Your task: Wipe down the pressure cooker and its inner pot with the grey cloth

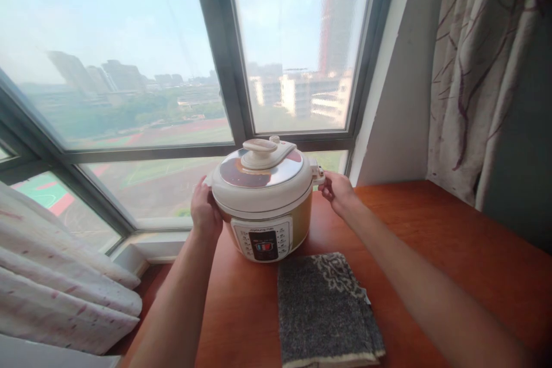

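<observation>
A white electric pressure cooker (263,201) stands upright on the reddish-brown wooden table, its lid (284,168) on and its control panel (264,242) facing me. My left hand (206,210) is closed around the handle on the cooker's left side. At the opposite side, my right hand (338,190) grips the right handle (317,174), with the fingers curled beneath it. A folded dark grey cloth (325,316) with a pale floral pattern lies in front of the cooker, touched by neither hand.
Behind the cooker rise large windows with a grey frame (241,69). A patterned curtain (470,69) hangs at the right, and another curtain (64,282) bunches at the lower left. The table (431,230) extends to the right.
</observation>
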Motion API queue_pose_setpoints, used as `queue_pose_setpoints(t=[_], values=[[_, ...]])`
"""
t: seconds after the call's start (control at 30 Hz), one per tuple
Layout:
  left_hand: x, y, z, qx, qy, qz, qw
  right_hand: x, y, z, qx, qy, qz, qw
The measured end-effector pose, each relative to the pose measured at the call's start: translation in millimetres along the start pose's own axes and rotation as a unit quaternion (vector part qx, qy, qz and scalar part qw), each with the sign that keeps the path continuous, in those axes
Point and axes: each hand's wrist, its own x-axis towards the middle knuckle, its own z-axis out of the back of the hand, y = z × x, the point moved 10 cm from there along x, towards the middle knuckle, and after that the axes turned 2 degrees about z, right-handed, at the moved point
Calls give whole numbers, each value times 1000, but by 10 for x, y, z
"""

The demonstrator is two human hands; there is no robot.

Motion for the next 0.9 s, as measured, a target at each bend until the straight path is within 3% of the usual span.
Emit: queue_pose_setpoints(t=[0.13,0.33,0.63,0.9], values=[[-112,217,-170,-26,-27,25,999,103,59,339,2,-34,7,999],[-335,360,-427,-45,-29,51,997,67,230,686,27,-56,31,998],[-625,456,-622,-56,-20,86,995,-15,359,935,71,-69,51,994],[-637,548,-717,-45,-9,96,994,-71,405,1038,69,-68,46,994]])
